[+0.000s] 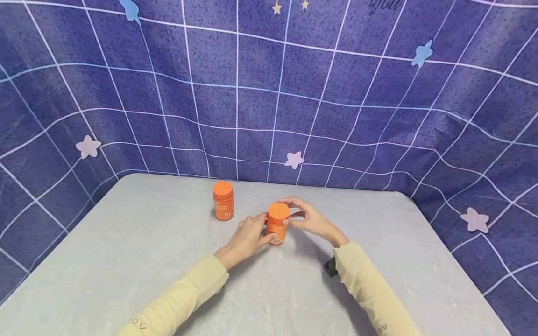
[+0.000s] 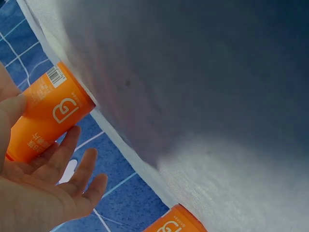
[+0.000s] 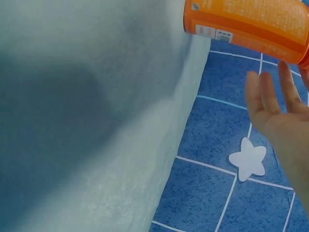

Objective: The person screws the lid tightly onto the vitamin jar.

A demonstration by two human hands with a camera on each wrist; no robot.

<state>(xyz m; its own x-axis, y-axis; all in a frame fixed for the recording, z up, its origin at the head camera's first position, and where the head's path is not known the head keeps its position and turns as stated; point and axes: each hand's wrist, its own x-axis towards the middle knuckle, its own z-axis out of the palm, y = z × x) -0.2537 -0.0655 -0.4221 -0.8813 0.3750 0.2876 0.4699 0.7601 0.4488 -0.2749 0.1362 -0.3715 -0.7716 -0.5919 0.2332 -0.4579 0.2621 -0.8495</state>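
Near the middle of the table, an orange pill bottle (image 1: 275,229) stands upright between both hands. My left hand (image 1: 248,235) grips its body from the left, the thumb across the front and fingers behind. In the left wrist view this bottle (image 2: 52,108) shows a white logo and a barcode, with the left hand's (image 2: 46,195) other fingers spread below it. From the right, my right hand (image 1: 313,221) pinches the orange lid (image 1: 279,210) between thumb and fingers. The right wrist view cuts off the lid end of the bottle (image 3: 253,24), with the right hand (image 3: 285,118) beside it.
A second orange bottle (image 1: 223,205), lid on, stands upright to the left and slightly farther back; its end (image 2: 176,223) shows in the left wrist view. The grey tabletop (image 1: 138,233) ends at a blue gridded curtain (image 1: 260,102) with star shapes.
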